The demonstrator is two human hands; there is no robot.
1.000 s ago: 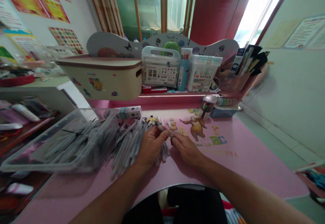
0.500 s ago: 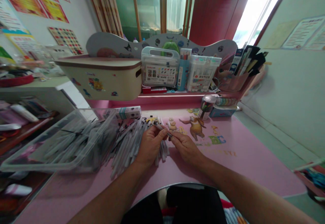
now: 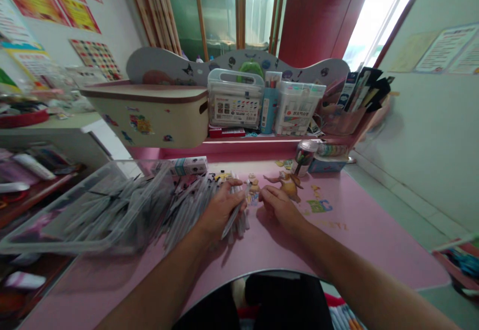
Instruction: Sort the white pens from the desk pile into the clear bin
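My left hand (image 3: 223,207) is closed around a slim translucent pen (image 3: 232,220), which slants down toward me from between thumb and fingers. Beneath and beside that hand lies a spread pile of similar clear, dark-tipped pens (image 3: 188,210). My right hand (image 3: 279,206) hovers a little to the right, its thumb and fingers pinched together. Whether something small sits in that pinch is hidden. Left of the pile, a clear plastic bin (image 3: 75,246) holds many more of these pens (image 3: 108,210).
On the pink desk (image 3: 368,240), a small white box (image 3: 189,165) lies behind the pile. A clear canister (image 3: 305,156) and a blue box (image 3: 327,164) stand at the back right. The shelf carries a lidded cream bin (image 3: 160,120), marker cases (image 3: 235,103) and a pen holder (image 3: 342,119).
My hands have come apart; before, both held the pen between them. The pen now tilts downward in my left hand, and my right hand has drawn back to the right.
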